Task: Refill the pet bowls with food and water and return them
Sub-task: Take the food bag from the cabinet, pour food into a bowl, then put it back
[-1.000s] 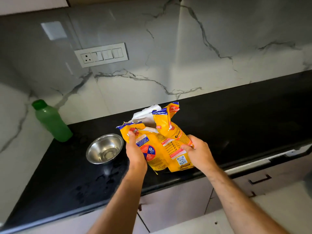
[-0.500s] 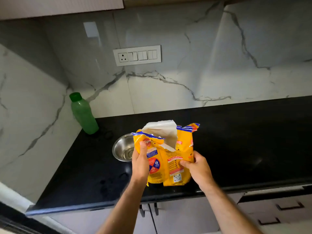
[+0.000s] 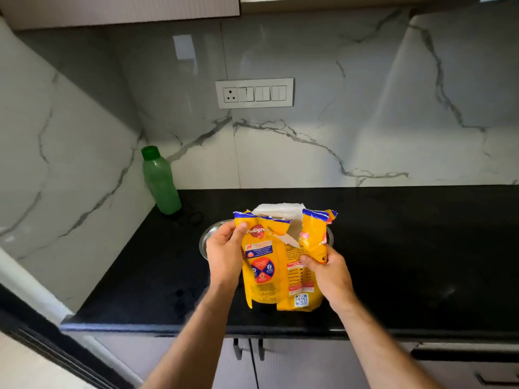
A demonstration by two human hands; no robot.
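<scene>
A yellow pet food bag (image 3: pixel 278 265) with a torn-open top stands upright over the black counter (image 3: pixel 407 248). My left hand (image 3: pixel 224 252) grips its left edge near the top, thumb on the front. My right hand (image 3: pixel 327 269) pinches the right flap lower down. Behind the bag sits a steel bowl (image 3: pixel 206 240), mostly hidden; only its left rim and a sliver on the right show. A green water bottle (image 3: pixel 160 182) with its cap on stands at the back left corner.
Marble walls close the counter at the back and left. A switch panel (image 3: pixel 254 93) is on the back wall. Cabinet doors with dark handles (image 3: pixel 248 349) lie below the counter's front edge. Wet marks show on the counter near the front.
The bag has moved left and now covers most of the bowl. Both hands have shifted higher on the bag. The camera has swung left and up.
</scene>
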